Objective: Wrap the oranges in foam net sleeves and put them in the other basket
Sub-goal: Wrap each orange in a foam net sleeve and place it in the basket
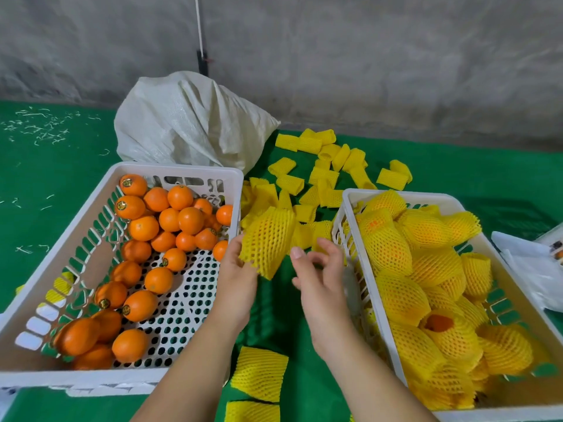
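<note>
Left grip (236,269) pinching a netted orange (268,239) above its fingers; right grip (316,269) beside it, loosely curled, empty.

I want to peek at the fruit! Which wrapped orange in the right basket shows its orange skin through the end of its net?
The wrapped orange near the front of the right basket: its net's open end faces up, baring a patch of orange skin. The others look covered.

A single head-worn wide-angle view looks forward and down, close over the green table (304,300) toward the grey wall (365,56).
</note>
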Action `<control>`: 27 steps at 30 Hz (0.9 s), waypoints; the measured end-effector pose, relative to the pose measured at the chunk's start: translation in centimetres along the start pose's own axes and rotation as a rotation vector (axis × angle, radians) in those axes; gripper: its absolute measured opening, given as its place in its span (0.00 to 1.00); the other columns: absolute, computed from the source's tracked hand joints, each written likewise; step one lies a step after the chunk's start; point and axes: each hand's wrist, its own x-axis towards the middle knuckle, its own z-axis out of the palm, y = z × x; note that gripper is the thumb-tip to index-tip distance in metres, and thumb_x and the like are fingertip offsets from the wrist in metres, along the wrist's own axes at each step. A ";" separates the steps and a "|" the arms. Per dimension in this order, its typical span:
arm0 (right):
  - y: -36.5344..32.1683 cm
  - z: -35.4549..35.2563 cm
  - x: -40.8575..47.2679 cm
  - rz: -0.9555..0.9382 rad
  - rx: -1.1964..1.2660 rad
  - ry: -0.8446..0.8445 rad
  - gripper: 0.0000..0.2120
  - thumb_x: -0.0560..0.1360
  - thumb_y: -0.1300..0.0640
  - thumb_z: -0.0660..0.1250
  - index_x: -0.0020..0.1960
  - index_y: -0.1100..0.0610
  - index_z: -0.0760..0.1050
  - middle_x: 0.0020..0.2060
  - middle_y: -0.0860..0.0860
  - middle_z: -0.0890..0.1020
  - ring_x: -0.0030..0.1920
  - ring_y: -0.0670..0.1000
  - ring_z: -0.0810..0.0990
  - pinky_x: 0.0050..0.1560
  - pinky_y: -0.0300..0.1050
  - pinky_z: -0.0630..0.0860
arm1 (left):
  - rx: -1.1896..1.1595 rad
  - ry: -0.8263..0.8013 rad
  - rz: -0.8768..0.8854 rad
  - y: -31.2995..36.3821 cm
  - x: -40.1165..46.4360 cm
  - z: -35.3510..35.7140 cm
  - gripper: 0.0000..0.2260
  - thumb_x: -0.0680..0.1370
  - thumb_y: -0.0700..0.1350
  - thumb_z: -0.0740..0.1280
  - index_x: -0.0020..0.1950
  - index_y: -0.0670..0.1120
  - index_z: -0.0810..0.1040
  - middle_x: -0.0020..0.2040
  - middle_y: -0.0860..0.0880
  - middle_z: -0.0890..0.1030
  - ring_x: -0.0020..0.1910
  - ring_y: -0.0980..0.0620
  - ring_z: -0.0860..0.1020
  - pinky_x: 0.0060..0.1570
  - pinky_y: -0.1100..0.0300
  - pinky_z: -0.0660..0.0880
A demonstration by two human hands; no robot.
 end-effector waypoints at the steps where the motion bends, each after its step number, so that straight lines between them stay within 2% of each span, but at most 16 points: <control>1: 0.1 0.1 0.4 0.131 0.157 -0.079 0.42 0.63 0.28 0.74 0.72 0.39 0.64 0.67 0.44 0.76 0.61 0.43 0.80 0.62 0.44 0.78 | 0.030 -0.014 0.023 -0.1 0.0 -0.2 0.17 0.79 0.42 0.75 0.65 0.55 0.80 0.59 0.51 0.85 0.60 0.50 0.83 0.58 0.53 0.81; 3: 0.5 0.5 1.0 0.209 0.309 -0.179 0.42 0.67 0.37 0.78 0.75 0.45 0.65 0.67 0.47 0.80 0.65 0.47 0.80 0.69 0.54 0.75 | 0.139 -0.118 0.073 -0.3 -0.3 -0.3 0.19 0.74 0.47 0.77 0.63 0.59 0.79 0.59 0.55 0.84 0.59 0.53 0.83 0.55 0.58 0.81; 5: 1.0 0.7 1.6 0.159 0.221 -0.085 0.34 0.70 0.49 0.79 0.73 0.47 0.70 0.63 0.49 0.83 0.63 0.50 0.82 0.68 0.57 0.77 | 0.245 -0.244 0.114 -1.1 -0.7 -0.2 0.22 0.74 0.44 0.76 0.66 0.58 0.77 0.60 0.60 0.83 0.59 0.58 0.82 0.55 0.63 0.79; 6: 1.3 0.6 1.8 0.142 0.176 -0.038 0.33 0.70 0.51 0.79 0.72 0.47 0.71 0.62 0.49 0.83 0.62 0.51 0.82 0.67 0.58 0.77 | 0.298 -0.274 0.117 -1.4 -0.7 -0.1 0.23 0.76 0.41 0.75 0.68 0.57 0.75 0.61 0.61 0.82 0.60 0.59 0.81 0.55 0.63 0.79; 9: 2.2 -0.7 2.2 0.146 0.074 -0.002 0.40 0.66 0.50 0.81 0.75 0.47 0.68 0.64 0.50 0.81 0.64 0.53 0.81 0.66 0.60 0.78 | 0.465 -0.303 0.113 -1.8 -0.8 -0.1 0.24 0.79 0.42 0.74 0.72 0.55 0.73 0.61 0.63 0.81 0.59 0.59 0.82 0.56 0.59 0.80; 11: 2.3 -2.0 2.5 0.120 -0.025 0.015 0.41 0.68 0.51 0.82 0.76 0.46 0.67 0.65 0.49 0.79 0.64 0.53 0.80 0.65 0.61 0.79 | 0.530 -0.373 0.115 -1.8 -1.1 0.0 0.26 0.79 0.44 0.74 0.74 0.57 0.70 0.62 0.64 0.81 0.58 0.59 0.82 0.55 0.62 0.79; 14: 2.1 -4.2 3.0 0.068 -0.203 0.067 0.43 0.70 0.47 0.81 0.78 0.45 0.62 0.69 0.49 0.76 0.67 0.54 0.77 0.64 0.62 0.79 | 0.622 -0.472 0.122 -2.1 -1.5 0.1 0.27 0.80 0.47 0.72 0.78 0.59 0.68 0.62 0.62 0.81 0.52 0.54 0.83 0.52 0.60 0.81; 16: 1.6 -6.1 3.4 0.037 -0.259 0.133 0.43 0.71 0.47 0.80 0.79 0.45 0.61 0.70 0.51 0.74 0.64 0.54 0.80 0.59 0.59 0.82 | 0.690 -0.429 0.145 -2.3 -1.4 -0.1 0.25 0.81 0.50 0.71 0.77 0.58 0.69 0.63 0.64 0.79 0.52 0.56 0.82 0.54 0.60 0.79; 18: 0.5 -8.5 3.9 0.025 -0.214 0.200 0.41 0.72 0.47 0.79 0.79 0.46 0.61 0.68 0.52 0.77 0.53 0.54 0.86 0.46 0.48 0.85 | 0.598 -0.359 0.138 -2.3 -1.4 -0.3 0.20 0.83 0.47 0.69 0.74 0.58 0.72 0.62 0.62 0.80 0.48 0.54 0.81 0.51 0.63 0.77; 20: -1.0 -11.1 4.3 -0.021 -0.284 0.303 0.38 0.74 0.42 0.76 0.78 0.44 0.62 0.66 0.49 0.78 0.54 0.56 0.86 0.40 0.42 0.84 | 0.498 -0.292 0.168 -1.7 -1.4 -0.2 0.16 0.84 0.43 0.68 0.71 0.56 0.75 0.61 0.59 0.82 0.49 0.49 0.81 0.49 0.64 0.77; 21: -1.5 -12.6 4.6 -0.070 -0.344 0.362 0.35 0.74 0.40 0.75 0.76 0.44 0.65 0.64 0.48 0.79 0.56 0.57 0.84 0.41 0.44 0.84 | 0.455 -0.255 0.189 -1.3 -1.3 -0.4 0.15 0.84 0.43 0.67 0.69 0.55 0.77 0.61 0.57 0.83 0.50 0.48 0.81 0.49 0.63 0.79; 23: -2.2 -15.1 5.0 -0.160 -0.497 0.486 0.30 0.75 0.39 0.74 0.72 0.44 0.68 0.61 0.46 0.80 0.57 0.58 0.83 0.49 0.56 0.84 | 0.385 -0.179 0.221 -0.2 -1.0 -1.4 0.12 0.85 0.43 0.67 0.68 0.53 0.78 0.60 0.55 0.84 0.53 0.51 0.82 0.50 0.63 0.80; 25: -1.9 -17.8 5.5 -0.160 -0.628 0.580 0.33 0.74 0.40 0.75 0.74 0.46 0.66 0.63 0.51 0.80 0.61 0.59 0.81 0.58 0.61 0.80 | 0.431 -0.117 0.232 0.7 -0.5 -3.4 0.11 0.85 0.47 0.67 0.68 0.53 0.78 0.60 0.57 0.83 0.57 0.58 0.82 0.52 0.67 0.78; 27: -1.2 -20.1 6.3 -0.052 -0.694 0.655 0.38 0.75 0.42 0.74 0.78 0.49 0.61 0.70 0.58 0.75 0.68 0.64 0.75 0.65 0.64 0.75 | 0.606 -0.046 0.204 1.5 0.2 -6.0 0.12 0.85 0.52 0.66 0.68 0.55 0.78 0.60 0.62 0.82 0.59 0.61 0.80 0.52 0.68 0.77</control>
